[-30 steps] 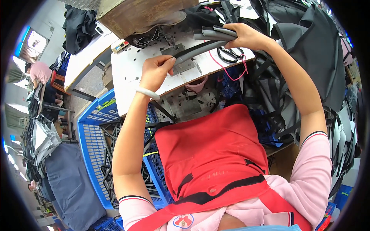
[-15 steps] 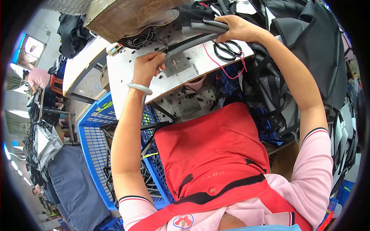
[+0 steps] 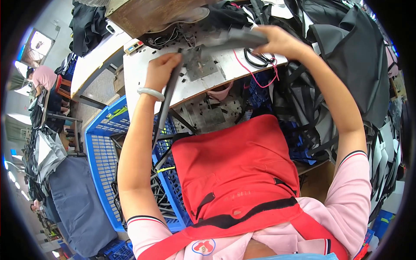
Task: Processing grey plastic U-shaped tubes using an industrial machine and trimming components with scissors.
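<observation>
My left hand (image 3: pixel 162 71) is closed over the near left part of the white table. From its fingers a dark grey fabric strip (image 3: pixel 169 93) hangs past the table edge toward the blue basket. Further right, my right hand (image 3: pixel 279 41) grips a bundle of dark grey strips (image 3: pixel 236 40), smeared by motion, whose far end reaches left over the table. Under that hand lie scissors (image 3: pixel 247 57) with black handles, partly hidden. Between my hands a metal plate (image 3: pixel 206 68) is set in the white tabletop (image 3: pixel 141 71).
A brown machine body (image 3: pixel 134 17) overhangs the table's back. Small black scraps dot the top, and a pink cord (image 3: pixel 246 71) droops over its edge. The blue basket (image 3: pixel 104 158) holds strips at my left. Black fabric (image 3: pixel 346 52) is heaped at right. A person in pink (image 3: pixel 44 78) sits far left.
The strip that stretched between both hands now hangs down from my left hand. My hands are farther apart, and the bundle in my right hand has swung and blurred.
</observation>
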`<state>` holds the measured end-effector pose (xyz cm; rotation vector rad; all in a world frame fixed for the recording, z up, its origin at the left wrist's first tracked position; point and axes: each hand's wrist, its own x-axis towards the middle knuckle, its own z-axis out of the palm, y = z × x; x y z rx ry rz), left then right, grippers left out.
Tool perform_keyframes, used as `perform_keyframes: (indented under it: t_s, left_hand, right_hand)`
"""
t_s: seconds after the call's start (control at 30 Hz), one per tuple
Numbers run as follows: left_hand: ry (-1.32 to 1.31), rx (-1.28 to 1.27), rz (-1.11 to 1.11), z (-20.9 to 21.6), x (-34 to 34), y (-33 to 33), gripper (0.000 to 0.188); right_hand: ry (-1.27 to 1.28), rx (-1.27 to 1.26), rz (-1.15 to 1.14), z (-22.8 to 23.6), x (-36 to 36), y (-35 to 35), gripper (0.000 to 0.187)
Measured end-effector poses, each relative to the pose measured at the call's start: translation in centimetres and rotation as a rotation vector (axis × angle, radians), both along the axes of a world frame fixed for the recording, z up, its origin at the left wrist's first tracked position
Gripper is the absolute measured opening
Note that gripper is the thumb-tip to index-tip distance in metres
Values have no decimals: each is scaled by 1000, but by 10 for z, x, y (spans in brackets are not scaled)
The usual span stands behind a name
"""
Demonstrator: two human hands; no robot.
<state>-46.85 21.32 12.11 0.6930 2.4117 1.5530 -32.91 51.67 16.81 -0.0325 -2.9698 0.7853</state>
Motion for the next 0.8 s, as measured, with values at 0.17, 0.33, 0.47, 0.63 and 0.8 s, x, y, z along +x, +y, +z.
perform_keyframes:
  t_s: [0.17, 0.33, 0.47, 0.63, 0.8]
  left_hand:
    - [6, -188, -548, -4, 47, 36, 26]
    - [-83, -190, -522, -25, 57, 29, 29]
    - [-210, -99, -293, -44, 55, -28, 31]
    - [-414, -100, -421, -55, 87, -67, 32]
    - [-487, 183, -242, -36, 79, -30, 33]
  right_hand:
    - [532, 435, 752, -72, 36, -135, 10]
    - [105, 687, 619, -103, 14, -174, 12]
    - [-84, 309, 611, -58, 19, -123, 26]
    - [4, -24, 156, 18, 35, -33, 25]
    - [-79, -58, 181, 13, 41, -19, 41]
